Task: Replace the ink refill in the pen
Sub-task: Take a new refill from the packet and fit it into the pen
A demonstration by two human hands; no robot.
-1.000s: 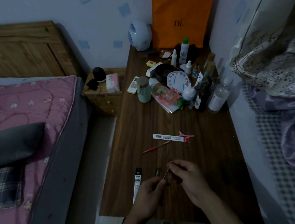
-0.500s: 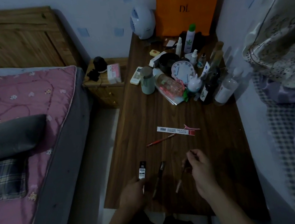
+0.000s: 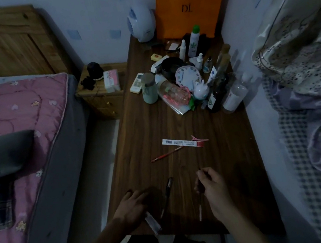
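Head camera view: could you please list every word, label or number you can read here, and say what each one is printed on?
"DL": on the orange bag against the wall.
White label strip on the desk: barcode and print, too small to read.
Clock face: numerals too blurred.
Bottle labels and pink box: unreadable.
Packet under the left hand: no legible print.

A: The hands have split! A second ago they were joined over one thin refill (image 3: 200, 208) at the desk's near edge.

B: Now the left hand (image 3: 131, 209) has dropped flat onto the refill packet (image 3: 153, 223), while the right hand (image 3: 211, 186) alone pinches the refill, pulled away rightward.
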